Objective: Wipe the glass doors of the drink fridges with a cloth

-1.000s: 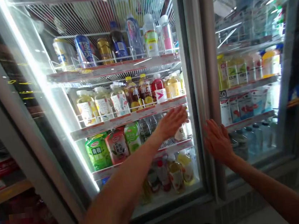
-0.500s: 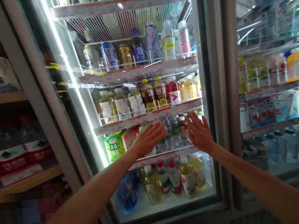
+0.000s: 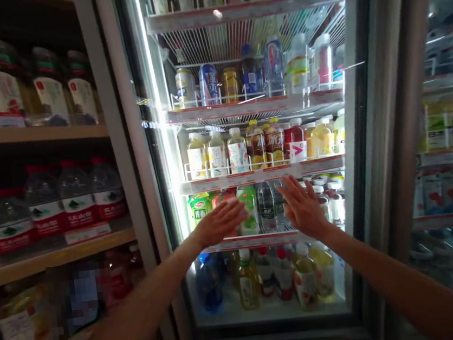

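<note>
Both arms reach forward toward a lit drinks fridge with a glass front. My left hand (image 3: 219, 223) is held up with fingers stretched, in front of the fourth shelf, close to a green bottle (image 3: 247, 197). To its right my right hand (image 3: 305, 208) has its fingers spread. A clear bottle with a dark label (image 3: 267, 209) shows between the two hands. Neither hand holds anything that I can see. Whether they touch the glass I cannot tell. A green-labelled drink (image 3: 198, 207) stands left of my left hand, and small bottles (image 3: 335, 201) appear beyond my right hand.
Brown tea bottles (image 3: 255, 146) and a red drink bottle (image 3: 296, 143) line the shelf above. Cans (image 3: 208, 84) stand higher up. Wooden shelves with red-labelled water bottles (image 3: 76, 195) are at the left. A metal door frame (image 3: 400, 134) divides off another fridge at the right.
The view has turned left, so the fridge sits further right in the picture and more of the left shelves shows. Both hands stay stretched out, at about the same height.
</note>
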Tool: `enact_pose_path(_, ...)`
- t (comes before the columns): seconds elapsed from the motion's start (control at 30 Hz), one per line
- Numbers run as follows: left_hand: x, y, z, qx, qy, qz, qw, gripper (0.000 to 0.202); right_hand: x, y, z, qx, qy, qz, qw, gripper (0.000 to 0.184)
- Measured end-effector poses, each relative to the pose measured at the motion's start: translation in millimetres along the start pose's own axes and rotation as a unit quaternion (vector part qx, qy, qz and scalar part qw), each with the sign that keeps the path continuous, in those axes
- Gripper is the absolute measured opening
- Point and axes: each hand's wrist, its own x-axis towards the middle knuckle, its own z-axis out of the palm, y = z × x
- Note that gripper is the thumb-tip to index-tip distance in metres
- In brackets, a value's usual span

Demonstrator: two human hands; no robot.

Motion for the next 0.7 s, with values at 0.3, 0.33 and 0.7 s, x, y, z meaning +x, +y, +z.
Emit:
enact_pose_path(0.3, -36, -10, -0.4, -0.021, 0.007, -0.012, 1.0, 0.052, 13, -11, 7, 0.018, 0.002, -0.022, 1.0, 0.067)
enact_pose_path(0.33, -39, -15, -1.7, -0.01, 0.03, -0.068, 0.997, 0.054, 13, -9, 7, 0.016, 0.007, -0.014, 1.0, 0.067)
enact_pose_path(0.7, -58, -27, -6.0, 0.007, 0.155, -0.259, 0.953, 0.065, 17, -3, 4, -0.002, 0.013, 0.007, 1.0, 0.068)
